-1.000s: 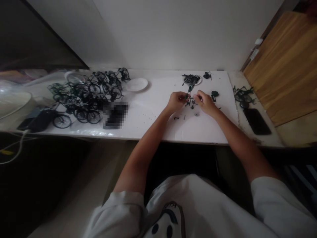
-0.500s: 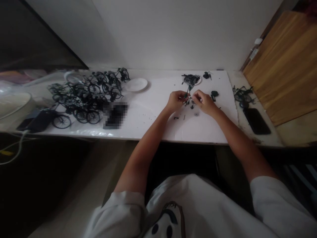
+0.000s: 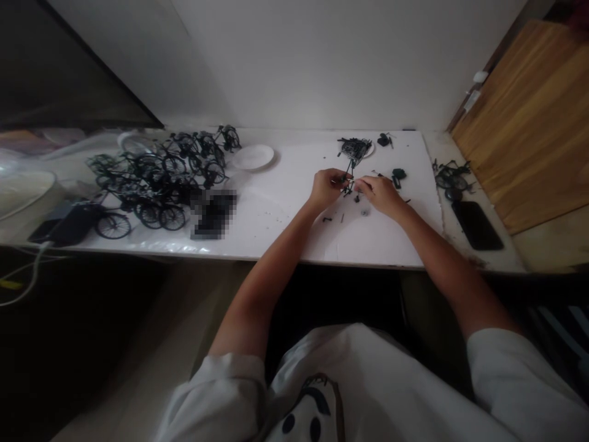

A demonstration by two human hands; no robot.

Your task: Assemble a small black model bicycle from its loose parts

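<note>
My left hand (image 3: 327, 187) pinches a thin dark bicycle frame part (image 3: 350, 170) above the white board (image 3: 294, 236). Close on its right, my right hand (image 3: 378, 193) has its fingers pressed together at the same part; whatever is between them is too small to name. Just behind the hands, a heap of dark parts (image 3: 354, 148) lies on a small white dish. Small loose pieces, among them a short dark one (image 3: 327, 219) and a round greyish one (image 3: 365, 213), lie on the board in front of the hands.
Several small dark model bicycles (image 3: 161, 169) crowd the left side, beside a white plate (image 3: 254, 157). Dark parts (image 3: 399, 177) lie right of my right hand. Farther right are a black phone (image 3: 477, 225), another model bicycle (image 3: 453, 177) and a wooden panel (image 3: 529, 123).
My right hand has shifted slightly down, and its fingers are lower and flatter beside the part. My left hand still holds the part in nearly the same place.
</note>
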